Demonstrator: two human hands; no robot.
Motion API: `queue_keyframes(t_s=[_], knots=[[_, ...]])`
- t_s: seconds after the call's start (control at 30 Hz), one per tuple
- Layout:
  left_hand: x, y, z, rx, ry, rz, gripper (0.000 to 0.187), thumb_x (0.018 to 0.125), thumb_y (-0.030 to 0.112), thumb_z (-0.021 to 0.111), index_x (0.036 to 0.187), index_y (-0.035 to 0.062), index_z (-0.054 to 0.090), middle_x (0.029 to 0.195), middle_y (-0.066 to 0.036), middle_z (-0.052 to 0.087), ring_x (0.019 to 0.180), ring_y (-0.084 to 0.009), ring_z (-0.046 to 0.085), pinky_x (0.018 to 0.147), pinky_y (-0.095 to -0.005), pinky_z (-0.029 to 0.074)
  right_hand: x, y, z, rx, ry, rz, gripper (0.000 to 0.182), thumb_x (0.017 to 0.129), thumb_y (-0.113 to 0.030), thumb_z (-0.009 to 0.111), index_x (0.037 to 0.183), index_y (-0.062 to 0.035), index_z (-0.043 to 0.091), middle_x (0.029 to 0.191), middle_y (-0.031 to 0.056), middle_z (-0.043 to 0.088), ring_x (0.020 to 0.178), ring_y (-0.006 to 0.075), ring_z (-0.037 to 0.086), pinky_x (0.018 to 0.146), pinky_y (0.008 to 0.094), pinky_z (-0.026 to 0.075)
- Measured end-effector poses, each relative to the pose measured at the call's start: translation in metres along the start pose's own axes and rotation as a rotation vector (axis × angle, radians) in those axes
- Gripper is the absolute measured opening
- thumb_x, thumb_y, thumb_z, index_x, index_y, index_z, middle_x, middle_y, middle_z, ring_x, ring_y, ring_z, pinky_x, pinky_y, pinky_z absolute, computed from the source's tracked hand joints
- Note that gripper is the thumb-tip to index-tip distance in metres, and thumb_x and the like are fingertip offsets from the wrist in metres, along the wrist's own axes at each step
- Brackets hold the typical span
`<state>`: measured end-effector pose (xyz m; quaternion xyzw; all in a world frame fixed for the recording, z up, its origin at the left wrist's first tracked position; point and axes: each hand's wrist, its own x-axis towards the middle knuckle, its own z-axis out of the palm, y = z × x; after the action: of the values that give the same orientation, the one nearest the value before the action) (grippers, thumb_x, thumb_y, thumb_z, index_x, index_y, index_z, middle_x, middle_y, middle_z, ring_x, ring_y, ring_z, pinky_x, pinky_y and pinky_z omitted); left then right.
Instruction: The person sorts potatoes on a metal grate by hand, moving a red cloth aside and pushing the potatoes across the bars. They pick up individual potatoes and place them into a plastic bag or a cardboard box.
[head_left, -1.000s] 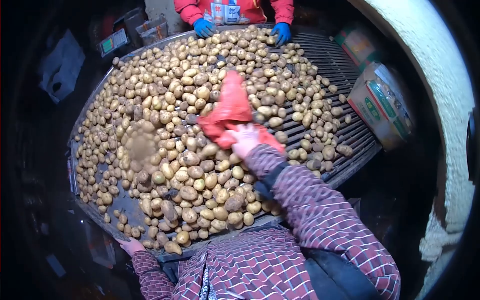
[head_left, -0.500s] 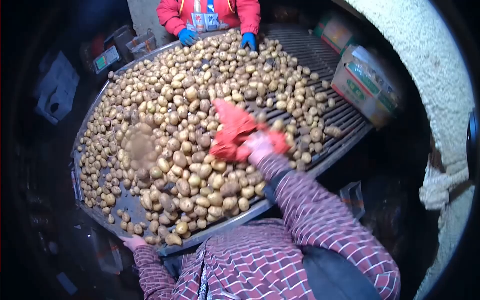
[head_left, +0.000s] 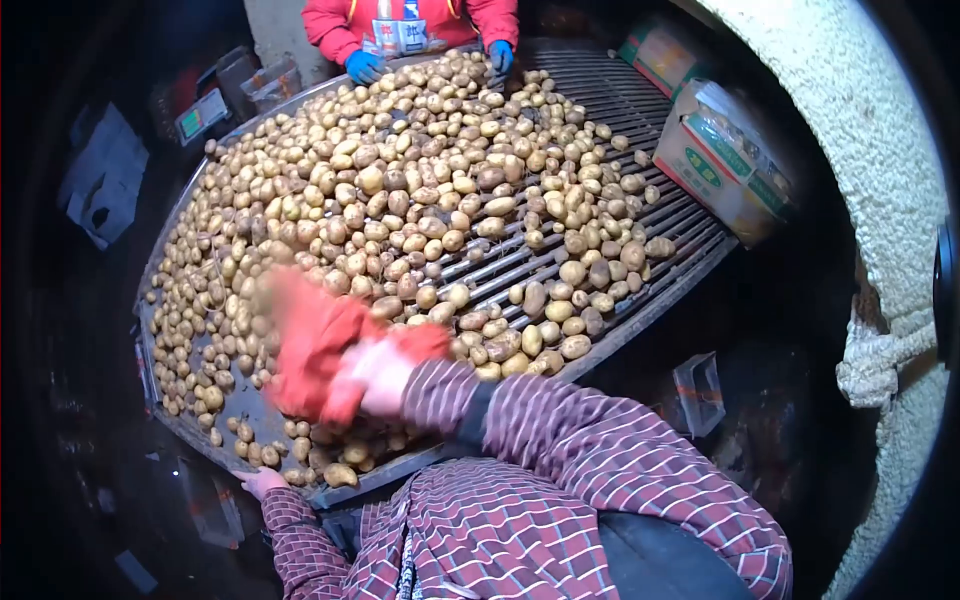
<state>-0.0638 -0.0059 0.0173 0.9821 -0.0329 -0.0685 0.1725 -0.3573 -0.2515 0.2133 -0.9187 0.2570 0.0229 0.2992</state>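
Observation:
My right hand (head_left: pixel 378 378), blurred by motion, is closed on a crumpled red sheet (head_left: pixel 318 345) that could be cloth or a plastic bag. The sheet spreads over the potatoes (head_left: pixel 380 205) near the front left of the sorting table and hides some of them. On the table's front-left rim (head_left: pixel 205 443), my left hand (head_left: pixel 265 483) holds the edge, one digit stretched out to the left. Potatoes lie heaped across the table's left and middle, with a few small ones near that hand.
Across the table a person in a red jacket (head_left: pixel 330 28) has blue-gloved hands (head_left: pixel 364 67) at the potatoes. Cardboard boxes (head_left: pixel 715 165) stand along the right side. Bare slats (head_left: pixel 590 80) show at the back right. A scale (head_left: pixel 203 117) stands left, and a pale textured post (head_left: pixel 870 160) rises far right.
My right hand has swept the red sheet leftward and toward me. Potatoes have shifted, baring slats in the middle right. My left hand stays at the rim.

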Motion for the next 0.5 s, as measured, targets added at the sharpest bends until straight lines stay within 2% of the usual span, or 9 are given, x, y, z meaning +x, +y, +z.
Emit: queue_keyframes(t_s=[0.07,0.13,0.23,0.27,0.33,0.37,0.4,0.47,0.5], knots=[[0.007,-0.005,0.003,-0.027,0.020,0.033,0.072,0.089,0.010,0.050,0.148,0.0059,0.010,0.131,-0.031,0.039,0.115,-0.0432,0.049,0.097,-0.0457,0.043,-0.011,-0.009,0.068,-0.147,0.254,-0.344,0.023,0.070,-0.023,0.060,0.091,-0.0155,0.066,0.110,0.0142,0.057,0.111,0.0354,0.050,0.084,0.0511,0.044],[-0.008,0.013,-0.016,-0.017,-0.021,-0.001,0.072,0.088,0.009,0.051,0.148,0.0052,0.010,0.133,-0.033,0.037,0.114,-0.0435,0.050,0.098,-0.0459,0.042,-0.027,0.018,0.084,-0.219,0.345,-0.432,0.027,0.068,-0.022,0.061,0.094,-0.0163,0.063,0.116,0.0123,0.052,0.117,0.0352,0.044,0.083,0.0523,0.042],[-0.012,0.013,-0.016,-0.013,-0.007,0.018,0.070,0.088,0.008,0.051,0.147,0.0044,0.013,0.133,-0.034,0.037,0.114,-0.0436,0.050,0.099,-0.0462,0.042,-0.095,0.070,0.065,-0.264,0.391,-0.242,0.030,0.065,-0.023,0.061,0.094,-0.0168,0.063,0.115,0.0116,0.053,0.118,0.0346,0.045,0.082,0.0495,0.041],[-0.004,0.005,-0.009,-0.036,0.007,0.026,0.071,0.088,0.007,0.050,0.148,0.0059,0.012,0.133,-0.034,0.037,0.114,-0.0439,0.049,0.099,-0.0464,0.042,-0.127,0.073,0.052,-0.297,0.295,-0.176,0.032,0.065,-0.023,0.062,0.097,-0.0151,0.063,0.117,0.0123,0.053,0.119,0.0334,0.044,0.087,0.0531,0.040],[0.009,-0.010,0.007,-0.077,0.025,0.035,0.071,0.088,0.005,0.048,0.149,0.0089,0.010,0.133,-0.035,0.037,0.115,-0.0445,0.048,0.100,-0.0468,0.041,-0.171,0.095,0.046,-0.371,0.197,-0.077,0.035,0.062,-0.027,0.066,0.096,-0.0194,0.063,0.116,0.0099,0.052,0.116,0.0347,0.045,0.082,0.0538,0.041],[-0.004,0.004,-0.006,-0.102,-0.006,0.020,0.072,0.088,0.004,0.048,0.149,0.0074,0.009,0.133,-0.035,0.037,0.115,-0.0446,0.048,0.101,-0.0467,0.040,-0.174,0.103,0.036,-0.410,0.126,-0.012,0.033,0.062,-0.027,0.066,0.095,-0.0217,0.064,0.105,0.0092,0.054,0.110,0.0342,0.048,0.080,0.0526,0.042],[-0.001,0.003,0.002,-0.068,0.026,0.059,0.071,0.088,0.006,0.049,0.148,0.0061,0.011,0.132,-0.035,0.038,0.115,-0.0445,0.048,0.100,-0.0467,0.041,-0.168,0.123,0.038,-0.473,0.166,-0.015,0.029,0.062,-0.026,0.065,0.091,-0.0205,0.064,0.095,0.0078,0.055,0.103,0.0333,0.051,0.079,0.0516,0.043],[0.011,-0.019,0.014,0.035,0.098,0.132,0.070,0.088,0.008,0.051,0.147,0.0035,0.014,0.130,-0.034,0.039,0.115,-0.0443,0.049,0.099,-0.0466,0.042,-0.144,0.153,0.027,-0.513,0.225,0.209,0.025,0.059,-0.026,0.066,0.083,-0.0162,0.064,0.094,0.0103,0.057,0.100,0.0315,0.053,0.082,0.0481,0.043],[0.005,-0.017,0.008,0.018,0.076,0.122,0.070,0.087,0.008,0.052,0.147,0.0033,0.014,0.130,-0.034,0.040,0.115,-0.0443,0.049,0.099,-0.0464,0.042,-0.123,0.161,-0.002,-0.567,-0.076,0.473,0.031,0.065,-0.024,0.063,0.094,-0.0158,0.064,0.099,0.0110,0.057,0.099,0.0300,0.052,0.085,0.0449,0.043]])
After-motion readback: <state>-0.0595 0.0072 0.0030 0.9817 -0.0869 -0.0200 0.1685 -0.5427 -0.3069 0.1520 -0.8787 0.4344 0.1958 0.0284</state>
